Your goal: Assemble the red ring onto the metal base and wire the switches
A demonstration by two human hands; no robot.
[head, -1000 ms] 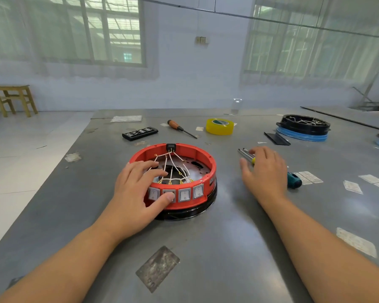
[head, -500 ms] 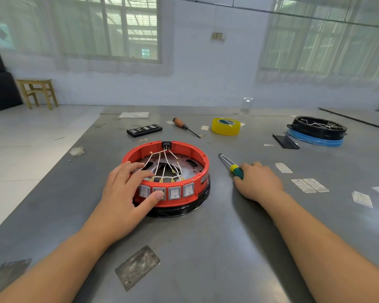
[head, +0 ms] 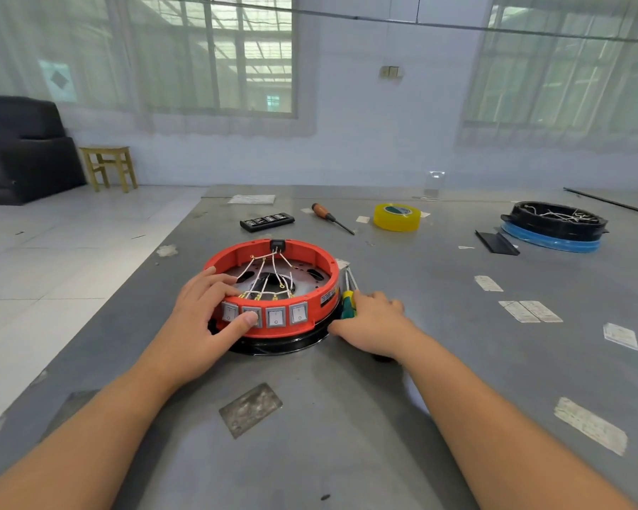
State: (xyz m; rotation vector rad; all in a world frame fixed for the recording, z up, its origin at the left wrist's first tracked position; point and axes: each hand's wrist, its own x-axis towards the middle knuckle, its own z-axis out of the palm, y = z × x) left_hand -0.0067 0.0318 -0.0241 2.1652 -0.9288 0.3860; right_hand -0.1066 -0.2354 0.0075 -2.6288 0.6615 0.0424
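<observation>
The red ring [head: 321, 259] sits on a round metal base [head: 302, 272] with a black lower rim, in the middle of the grey table. Several grey rocker switches [head: 276, 316] line its near face, and white wires [head: 266, 274] with gold terminals fan across the inside. My left hand [head: 207, 318] grips the ring's near left side, fingers over the rim and thumb on a switch. My right hand [head: 372, 325] holds a green-and-yellow-handled screwdriver [head: 348, 301] right against the ring's right side, its metal shaft pointing away from me.
Farther back lie a black switch strip [head: 267, 221], an orange-handled screwdriver [head: 330, 217] and a yellow tape roll [head: 396, 216]. A black ring on a blue base [head: 555, 226] and a black plate [head: 496, 242] sit at the right. Paper labels [head: 531, 311] dot the table; its edge runs along the left.
My right hand has picked the green screwdriver up from the right and carried it leftward to the red ring's side. My left hand has stayed on the ring.
</observation>
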